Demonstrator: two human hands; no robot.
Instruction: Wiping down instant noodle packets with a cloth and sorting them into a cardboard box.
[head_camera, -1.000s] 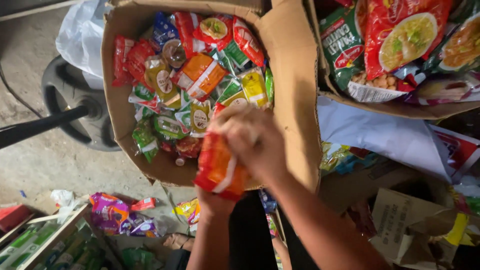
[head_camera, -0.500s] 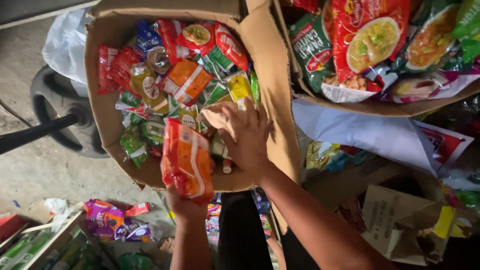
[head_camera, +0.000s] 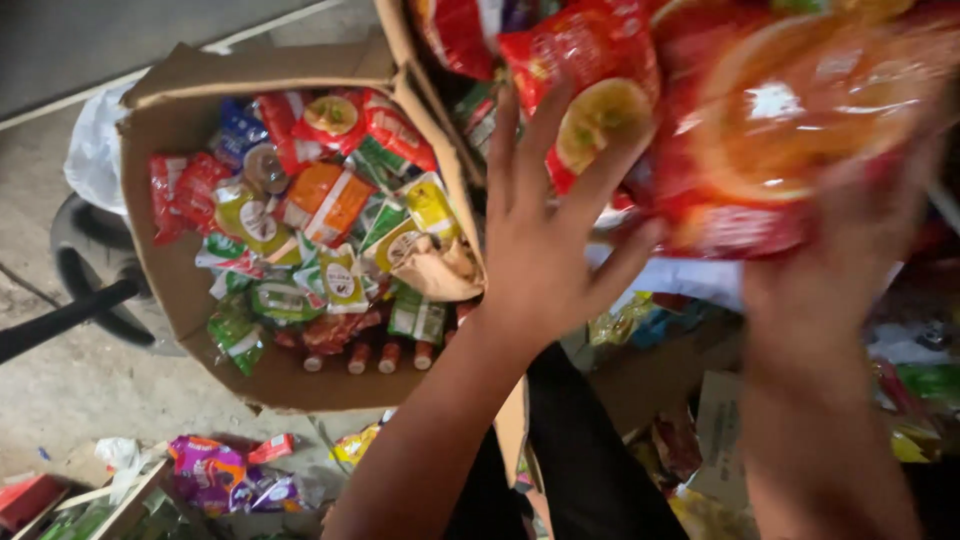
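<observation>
Head view. The right hand (head_camera: 800, 300) is gripping a large orange-and-red snack bag (head_camera: 790, 130) at about 2 o'clock in the frame; its fingers are wrapping the bag's lower edge from underneath, though motion blur is hiding exactly how they are closing. The left hand (head_camera: 545, 250) is hovering just left of the bag, at about 12 o'clock from the person's body, with its fingers spreading wide and holding nothing, the tips reaching toward a red packet with a yellow round picture (head_camera: 585, 100).

The bag is looking light, puffed and soft, with a glossy film that is probably slippery and contents that are likely crushing easily; a hold along a sealed edge or a broad, gentle grasp across the face seems safest. Its long axis appears to be running roughly from 9 to 3 o'clock, the printed face turning toward the camera; which end is the top cannot be told through the blur.

At 9 o'clock an open cardboard box (head_camera: 170, 120) is holding many small mixed sachets (head_camera: 330, 210). More packets (head_camera: 215, 470) are lying on the floor near 7 o'clock.
</observation>
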